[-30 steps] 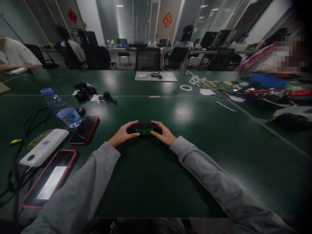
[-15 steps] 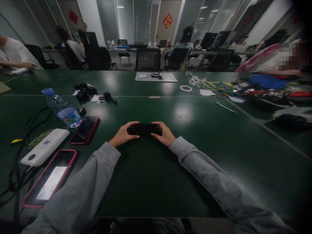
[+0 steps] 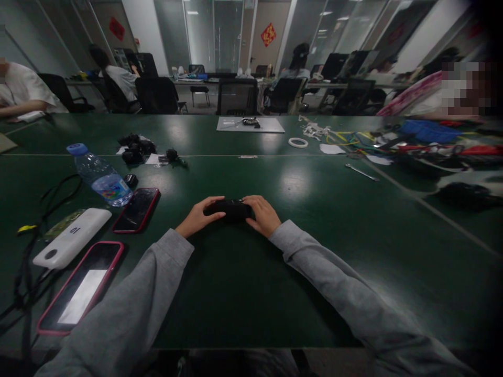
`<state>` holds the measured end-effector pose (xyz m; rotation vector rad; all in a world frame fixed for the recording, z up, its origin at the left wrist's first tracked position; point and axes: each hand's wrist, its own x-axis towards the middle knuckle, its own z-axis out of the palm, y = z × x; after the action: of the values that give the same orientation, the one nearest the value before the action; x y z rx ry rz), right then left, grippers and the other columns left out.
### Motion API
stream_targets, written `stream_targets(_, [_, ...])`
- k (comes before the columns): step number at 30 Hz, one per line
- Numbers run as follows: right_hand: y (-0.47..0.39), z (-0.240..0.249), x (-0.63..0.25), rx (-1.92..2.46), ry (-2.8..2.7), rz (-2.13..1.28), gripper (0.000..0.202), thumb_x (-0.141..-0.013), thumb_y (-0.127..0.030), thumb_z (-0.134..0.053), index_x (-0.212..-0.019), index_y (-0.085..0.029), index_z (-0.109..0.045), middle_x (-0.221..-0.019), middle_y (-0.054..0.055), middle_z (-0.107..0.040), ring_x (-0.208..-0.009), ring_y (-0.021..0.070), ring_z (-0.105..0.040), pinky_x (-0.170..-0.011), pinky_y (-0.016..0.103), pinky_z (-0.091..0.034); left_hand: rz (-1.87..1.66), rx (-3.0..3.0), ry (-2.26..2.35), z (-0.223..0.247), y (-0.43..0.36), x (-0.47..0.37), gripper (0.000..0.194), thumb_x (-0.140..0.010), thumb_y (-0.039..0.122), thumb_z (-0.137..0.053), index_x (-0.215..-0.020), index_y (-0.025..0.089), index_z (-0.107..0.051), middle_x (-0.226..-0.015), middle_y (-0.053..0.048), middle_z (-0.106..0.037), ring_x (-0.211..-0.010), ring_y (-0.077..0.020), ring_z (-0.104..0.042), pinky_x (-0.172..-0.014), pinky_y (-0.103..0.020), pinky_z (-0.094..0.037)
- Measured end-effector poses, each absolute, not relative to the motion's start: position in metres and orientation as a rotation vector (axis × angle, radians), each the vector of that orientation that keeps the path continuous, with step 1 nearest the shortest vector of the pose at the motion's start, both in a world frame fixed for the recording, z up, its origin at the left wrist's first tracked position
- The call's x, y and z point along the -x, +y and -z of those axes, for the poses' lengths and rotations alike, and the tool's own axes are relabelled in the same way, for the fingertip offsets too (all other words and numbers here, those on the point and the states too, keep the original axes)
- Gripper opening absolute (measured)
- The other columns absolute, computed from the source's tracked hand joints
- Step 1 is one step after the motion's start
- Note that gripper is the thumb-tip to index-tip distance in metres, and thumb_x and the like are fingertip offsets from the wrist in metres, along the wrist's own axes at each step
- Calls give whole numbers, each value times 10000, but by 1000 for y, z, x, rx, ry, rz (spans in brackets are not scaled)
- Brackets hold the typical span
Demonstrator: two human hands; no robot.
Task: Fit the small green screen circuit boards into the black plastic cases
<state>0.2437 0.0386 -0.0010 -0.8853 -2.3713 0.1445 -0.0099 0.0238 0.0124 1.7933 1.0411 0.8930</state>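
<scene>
A small black oblong object (image 3: pixel 233 210) is held between my two hands above the green table (image 3: pixel 251 293). My left hand (image 3: pixel 200 214) grips its left end, thumb on the near side and fingers on the far side. Around the right end, my right hand (image 3: pixel 264 214) is closed, with its fingers over the far top edge and the thumb low on the near side. Part of the right end is hidden by that hand. What the object is cannot be made out.
Left on the table are a water bottle (image 3: pixel 102 178), two red-edged phones (image 3: pixel 137 210), a white power bank (image 3: pixel 73 238) and black cables. A wrench (image 3: pixel 361 172), a white ring (image 3: pixel 298 143) and a cluttered pile lie right. People sit beyond.
The black object has tilted, and its near face shows more. My right hand has shifted slightly left, its fingers further over the object's right end. My left hand has barely moved.
</scene>
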Motion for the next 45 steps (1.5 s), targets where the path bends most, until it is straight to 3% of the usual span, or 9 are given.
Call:
stream_targets(3, [37, 2, -245, 901, -2363, -127, 491, -714, -127, -625, -1155, -204, -425, -1202, 111, -476, -1135, 288, -435, -934, 498, -413, -894, -1757, 1030, -12, 24, 10, 648, -730, 320, -697, -1313, 216, -434, -1260, -101, -555, -1172, -224, -530, -1034, -457, -377])
stream_targets(6, [34, 3, -246, 912, -2331, -146, 507, -711, -269, -717, -1129, -208, -436, -1180, 115, -467, -1096, 291, -454, -909, 495, -430, -877, -1756, 992, -12, 24, 11, 698, -697, 285, -726, -1322, 207, -426, -1294, -118, -534, -1191, -228, -518, -1046, -467, -360])
stream_targets(9, [31, 5, -248, 902, -2280, -188, 656, -674, -448, -761, -1170, -198, -413, -1166, 124, -467, -1085, 295, -463, -912, 498, -433, -841, -1784, 969, -13, 25, 13, 693, -677, 269, -741, -1302, 207, -448, -1320, -123, -516, -1205, -233, -508, -1041, -479, -360])
stream_targets(11, [30, 5, -249, 900, -2250, -219, 728, -686, -482, -746, -1236, -188, -372, -1169, 130, -473, -1088, 291, -470, -925, 495, -431, -827, -1797, 966, -12, 25, 13, 651, -677, 271, -741, -1269, 202, -480, -1296, -119, -537, -1188, -230, -522, -1031, -477, -370])
stream_targets(18, [32, 8, -250, 934, -2262, -299, 683, -764, -455, -681, -1314, -220, -352, -1195, 117, -490, -1083, 288, -490, -916, 502, -440, -821, -1814, 959, -11, 28, 14, 584, -669, 270, -748, -1202, 198, -521, -1227, -103, -581, -1140, -224, -555, -1013, -471, -386])
stream_targets(28, [30, 6, -249, 958, -2224, -340, 839, -782, -458, -659, -1436, -235, -184, -1193, 115, -492, -1079, 288, -488, -915, 501, -437, -815, -1825, 960, -9, 30, 15, 586, -669, 275, -745, -1204, 197, -518, -1221, -104, -582, -1136, -232, -553, -1007, -478, -386])
stream_targets(34, [33, 7, -249, 955, -2315, -334, 523, -864, -423, -570, -1327, -259, -390, -1200, 86, -520, -1094, 268, -490, -909, 478, -444, -810, -1822, 952, -8, 31, 15, 576, -673, 280, -741, -1197, 196, -516, -1205, -99, -587, -1124, -226, -559, -1001, -474, -391])
stream_targets(45, [36, 8, -249, 1015, -2324, -318, 515, -831, -456, -610, -1271, -261, -428, -1127, 80, -554, -1032, 264, -525, -847, 460, -468, -796, -1824, 968, -8, 30, 14, 586, -698, 286, -715, -1236, 211, -496, -1247, -95, -563, -1147, -225, -541, -1010, -465, -388])
